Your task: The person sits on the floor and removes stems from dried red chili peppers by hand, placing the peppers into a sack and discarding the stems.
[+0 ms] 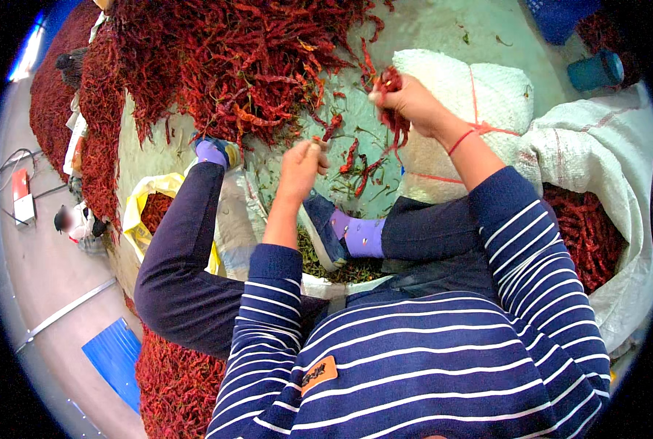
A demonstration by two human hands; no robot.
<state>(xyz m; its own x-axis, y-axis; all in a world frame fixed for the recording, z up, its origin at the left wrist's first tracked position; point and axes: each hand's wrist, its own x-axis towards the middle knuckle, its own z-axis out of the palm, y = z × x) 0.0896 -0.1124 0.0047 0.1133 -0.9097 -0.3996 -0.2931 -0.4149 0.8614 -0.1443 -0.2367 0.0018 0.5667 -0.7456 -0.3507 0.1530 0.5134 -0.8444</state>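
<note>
My right hand [417,107] grips a bunch of dried red chillies [393,123], with their ends hanging below the fist. It is in front of a white woven cushion-like sack [441,71] tied with red cord. Lower and to the left, my left hand [302,167] has its fingers curled together; a small red bit shows at the thumb tip, and I cannot tell if it is held. Before me rises a big heap of dried red chillies [249,71]. Loose chillies [350,156] and stems lie on the pale floor between my hands.
At right, an open white sack [628,214] contains chillies [584,236]. A yellow-edged bag [134,211] with chillies stands beside my left leg. Stems and scraps [359,271] lie by my shoe [323,233]. A blue-green bucket [595,71] is at upper right. Another person [82,225] sits at far left.
</note>
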